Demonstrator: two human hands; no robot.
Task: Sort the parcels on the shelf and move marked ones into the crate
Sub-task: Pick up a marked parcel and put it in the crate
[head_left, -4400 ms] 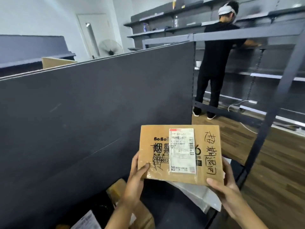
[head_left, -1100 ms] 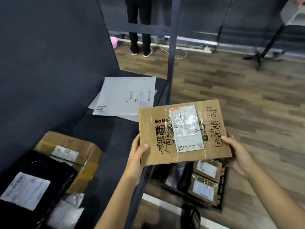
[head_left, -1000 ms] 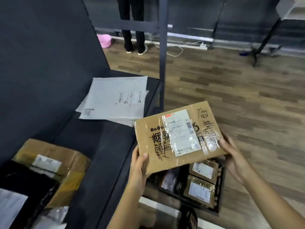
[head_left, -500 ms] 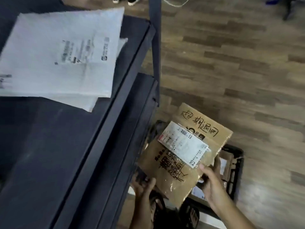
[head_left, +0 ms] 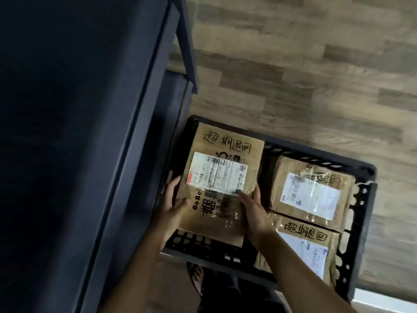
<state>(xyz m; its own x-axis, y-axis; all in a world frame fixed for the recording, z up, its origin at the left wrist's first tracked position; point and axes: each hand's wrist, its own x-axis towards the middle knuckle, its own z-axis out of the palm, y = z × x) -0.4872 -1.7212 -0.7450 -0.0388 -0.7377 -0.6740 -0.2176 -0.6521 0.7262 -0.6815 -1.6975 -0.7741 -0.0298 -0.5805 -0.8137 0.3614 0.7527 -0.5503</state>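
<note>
The marked cardboard parcel (head_left: 223, 177) sits in the middle of the frame, held over the left half of the black plastic crate (head_left: 316, 154). Its handwritten characters and shipping label (head_left: 216, 175) face up. The left grip (head_left: 173, 206) clasps its left edge with the thumb on the top face. The right grip (head_left: 252, 206) clasps the right edge, with fingers lying over the label's corner. Whether the parcel already touches the crate floor I cannot tell.

It looks like a flat, stiff carton and probably light. Glossy tape across the top could be slick, so the bare cardboard edges are the better hold, one on each side as here. The corners would likely dent if it were dropped.

In the right half of the crate lie two more taped parcels: one in the upper part (head_left: 313, 195) and one below it (head_left: 309, 247) bearing the same handwriting. They leave the left bay for this carton, but the fit looks snug against the crate's near wall. The dark shelf (head_left: 90, 132) fills the left of the frame, close beside the crate, and crowds the left wrist. Wooden floor (head_left: 293, 64) lies beyond.
</note>
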